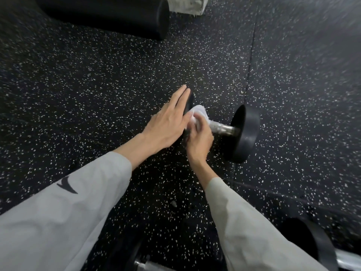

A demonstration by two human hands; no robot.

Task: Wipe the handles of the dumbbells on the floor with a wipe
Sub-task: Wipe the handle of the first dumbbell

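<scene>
A black dumbbell [243,132] lies on the speckled rubber floor, its metal handle [224,129] running left to right. My right hand [199,138] grips a white wipe [197,114] wrapped round the handle's left part. My left hand [166,122] rests flat with straight fingers on the dumbbell's left head, which it mostly hides. The right head stands in plain sight.
A second dumbbell lies near the bottom edge, with a black head [310,243] at lower right and a metal bar end [144,265] between my arms. A black foam roller [121,14] lies at the top left, next to a pale block [187,4].
</scene>
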